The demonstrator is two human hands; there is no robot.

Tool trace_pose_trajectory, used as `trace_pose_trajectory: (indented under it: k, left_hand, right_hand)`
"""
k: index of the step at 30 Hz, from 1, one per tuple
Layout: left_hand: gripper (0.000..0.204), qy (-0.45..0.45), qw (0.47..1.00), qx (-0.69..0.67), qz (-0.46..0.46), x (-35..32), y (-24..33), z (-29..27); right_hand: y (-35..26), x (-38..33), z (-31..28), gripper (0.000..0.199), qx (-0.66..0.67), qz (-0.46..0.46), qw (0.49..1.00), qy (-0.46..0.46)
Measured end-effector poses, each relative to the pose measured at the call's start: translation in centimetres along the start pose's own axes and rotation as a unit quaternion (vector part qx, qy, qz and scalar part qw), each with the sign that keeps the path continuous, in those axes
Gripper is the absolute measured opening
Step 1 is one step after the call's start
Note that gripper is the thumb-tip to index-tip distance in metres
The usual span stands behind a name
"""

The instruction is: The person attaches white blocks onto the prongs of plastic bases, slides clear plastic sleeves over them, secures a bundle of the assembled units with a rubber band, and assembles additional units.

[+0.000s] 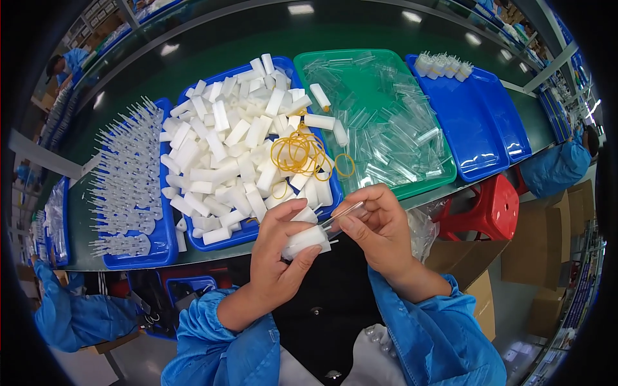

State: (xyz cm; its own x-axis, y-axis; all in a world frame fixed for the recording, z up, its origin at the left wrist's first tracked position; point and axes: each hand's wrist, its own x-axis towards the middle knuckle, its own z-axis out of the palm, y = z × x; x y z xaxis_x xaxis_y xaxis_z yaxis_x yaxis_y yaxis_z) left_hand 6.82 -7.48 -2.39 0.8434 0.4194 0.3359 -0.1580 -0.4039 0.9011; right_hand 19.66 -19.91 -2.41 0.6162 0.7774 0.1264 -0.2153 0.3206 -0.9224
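My left hand (282, 248) is closed round a bundle of white plastic blocks (301, 243), with thin pins sticking out on its right side. Between the thumb and fingers of my right hand (376, 226) is a small transparent plastic tube (351, 211), held close to the pins. Whether the tube touches them I cannot tell. Just beyond my hands, yellow rubber bands (297, 154) lie in a heap on loose white blocks (241, 132) that fill a blue tray (222, 243). Many transparent tubes (386, 151) are scattered in a green tray (344, 61) beside it.
At the left, a blue tray (145, 260) carries rows of white pinned parts (129, 174). Another blue tray (476, 128) at the right has finished-looking white bundles (443, 65) at its far end. A red stool (492, 209) and cardboard boxes (534, 251) stand right. Co-workers in blue sit nearby.
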Motion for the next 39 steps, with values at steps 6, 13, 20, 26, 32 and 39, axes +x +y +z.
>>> trace_pose_trajectory:
  k: [6, 13, 20, 26, 32, 39]
  left_hand:
    - [0.021, -0.005, 1.0, 0.002, 0.0, 0.1, -0.1, 0.0]
    - [0.019, 0.023, 0.999, -0.039, -0.016, -0.1, -0.5, 0.4]
    - [0.016, 0.052, 0.999, -0.002, -0.016, 0.0, 0.0, 0.5]
    - [0.015, 0.05, 0.999, -0.008, -0.004, 0.0, -0.4, 0.5]
    - [0.014, 0.057, 0.998, 0.001, 0.021, 0.0, -0.3, 0.8]
    - [0.017, 0.033, 0.999, 0.042, 0.004, -0.2, 0.1, 0.5]
  right_hand:
    - [0.2, 0.0, -0.5, 0.025, 0.054, 0.063, 0.997, -0.008]
    - [0.6, -0.3, -0.3, 0.024, 0.035, 0.024, 0.999, -0.004]
    - [0.7, -0.2, -0.1, 0.024, 0.12, 0.073, 0.99, 0.003]
    - [0.8, -0.5, 0.0, 0.023, 0.045, 0.025, 0.999, -0.006]
    - [0.7, -0.5, 0.1, 0.023, 0.115, 0.046, 0.992, 0.0]
    - [-0.6, -0.1, -0.2, 0.021, 0.013, 0.062, 0.998, -0.018]
